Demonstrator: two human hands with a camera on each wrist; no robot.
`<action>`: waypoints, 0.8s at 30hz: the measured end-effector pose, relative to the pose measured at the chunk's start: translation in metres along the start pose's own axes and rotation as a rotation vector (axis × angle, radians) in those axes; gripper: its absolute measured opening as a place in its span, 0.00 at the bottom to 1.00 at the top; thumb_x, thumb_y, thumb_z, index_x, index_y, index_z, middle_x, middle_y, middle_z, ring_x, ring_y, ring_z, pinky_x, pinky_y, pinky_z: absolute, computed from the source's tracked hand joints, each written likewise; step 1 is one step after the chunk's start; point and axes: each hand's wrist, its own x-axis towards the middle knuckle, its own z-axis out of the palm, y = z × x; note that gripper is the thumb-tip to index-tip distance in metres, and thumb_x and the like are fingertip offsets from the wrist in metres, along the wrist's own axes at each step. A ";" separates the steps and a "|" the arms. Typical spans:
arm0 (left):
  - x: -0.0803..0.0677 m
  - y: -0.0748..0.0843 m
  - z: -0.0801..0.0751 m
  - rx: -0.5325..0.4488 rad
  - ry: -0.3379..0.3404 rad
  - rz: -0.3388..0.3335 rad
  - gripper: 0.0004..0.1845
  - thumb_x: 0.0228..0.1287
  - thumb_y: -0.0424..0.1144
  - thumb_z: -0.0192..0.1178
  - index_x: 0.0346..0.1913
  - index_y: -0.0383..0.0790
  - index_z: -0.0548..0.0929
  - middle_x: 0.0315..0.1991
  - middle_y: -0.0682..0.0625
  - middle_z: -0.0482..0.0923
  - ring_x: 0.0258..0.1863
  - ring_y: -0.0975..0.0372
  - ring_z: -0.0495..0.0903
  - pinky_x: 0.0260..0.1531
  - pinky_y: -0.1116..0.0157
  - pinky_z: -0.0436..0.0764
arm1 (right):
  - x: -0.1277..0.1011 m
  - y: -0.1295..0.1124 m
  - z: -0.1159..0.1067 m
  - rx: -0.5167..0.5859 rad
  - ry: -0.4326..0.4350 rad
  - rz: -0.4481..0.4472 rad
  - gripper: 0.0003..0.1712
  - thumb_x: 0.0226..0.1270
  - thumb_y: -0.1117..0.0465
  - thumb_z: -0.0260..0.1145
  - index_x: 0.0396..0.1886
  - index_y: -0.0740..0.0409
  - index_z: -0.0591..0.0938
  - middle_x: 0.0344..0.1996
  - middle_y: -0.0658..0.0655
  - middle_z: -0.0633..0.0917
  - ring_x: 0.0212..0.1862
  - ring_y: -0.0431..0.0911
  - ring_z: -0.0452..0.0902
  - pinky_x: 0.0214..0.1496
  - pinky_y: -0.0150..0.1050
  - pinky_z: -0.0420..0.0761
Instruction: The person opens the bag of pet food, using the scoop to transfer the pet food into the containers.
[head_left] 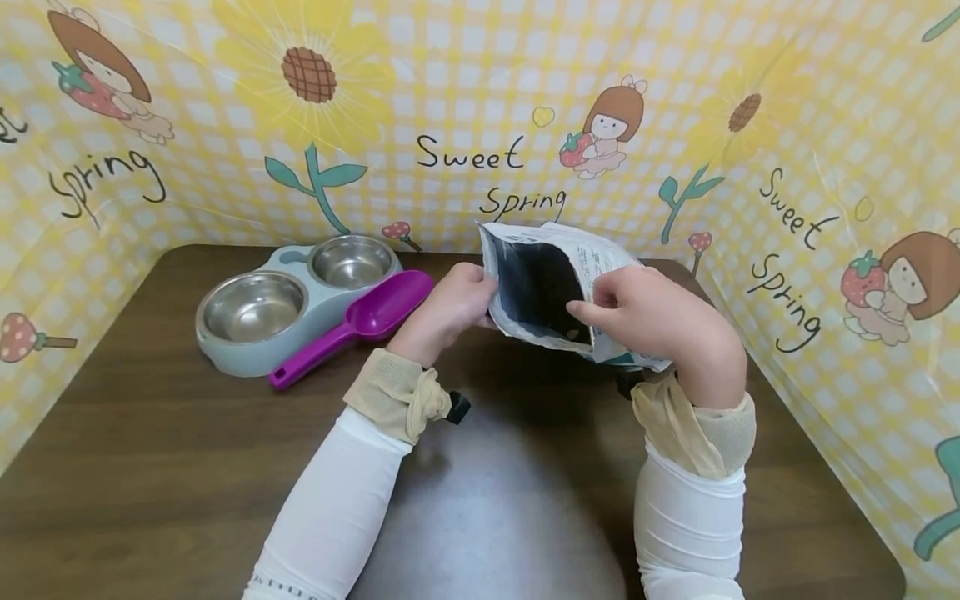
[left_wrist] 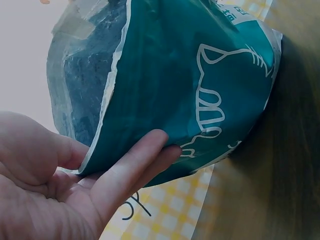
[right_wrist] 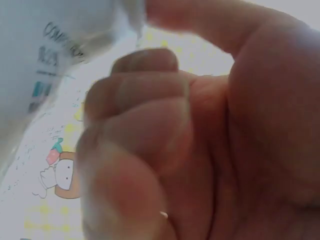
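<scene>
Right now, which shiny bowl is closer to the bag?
The right-hand bowl, set farther back. The left-hand bowl sits nearer the front and farther from the bag.

Head view: farthest, from above, facing forward and down over tabletop (head_left: pixel 187 475); left wrist: close, past left hand (left_wrist: pixel 62 182) at lower left, toward bag (left_wrist: pixel 155 90); right wrist: closest, facing right hand (right_wrist: pixel 210 130), centre-right; bag's open mouth shared by first two
</scene>
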 end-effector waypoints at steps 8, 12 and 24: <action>0.001 0.002 -0.001 0.015 -0.016 -0.011 0.20 0.88 0.37 0.44 0.64 0.28 0.82 0.56 0.33 0.88 0.45 0.55 0.89 0.60 0.52 0.90 | 0.002 0.003 0.006 -0.102 0.021 -0.064 0.28 0.83 0.56 0.56 0.14 0.49 0.67 0.15 0.46 0.63 0.21 0.43 0.63 0.34 0.40 0.67; 0.000 0.002 -0.002 0.003 -0.027 -0.006 0.21 0.88 0.36 0.44 0.64 0.26 0.82 0.58 0.31 0.87 0.46 0.56 0.88 0.61 0.50 0.89 | 0.001 0.007 0.006 -0.109 0.050 -0.093 0.29 0.84 0.58 0.57 0.15 0.50 0.67 0.15 0.46 0.63 0.22 0.43 0.63 0.35 0.40 0.68; -0.003 0.003 -0.012 0.073 -0.037 -0.027 0.23 0.87 0.44 0.52 0.67 0.29 0.82 0.60 0.34 0.88 0.54 0.49 0.92 0.56 0.56 0.91 | 0.006 0.010 0.005 -0.022 0.016 -0.089 0.28 0.79 0.60 0.52 0.12 0.48 0.63 0.13 0.45 0.60 0.20 0.42 0.56 0.32 0.40 0.65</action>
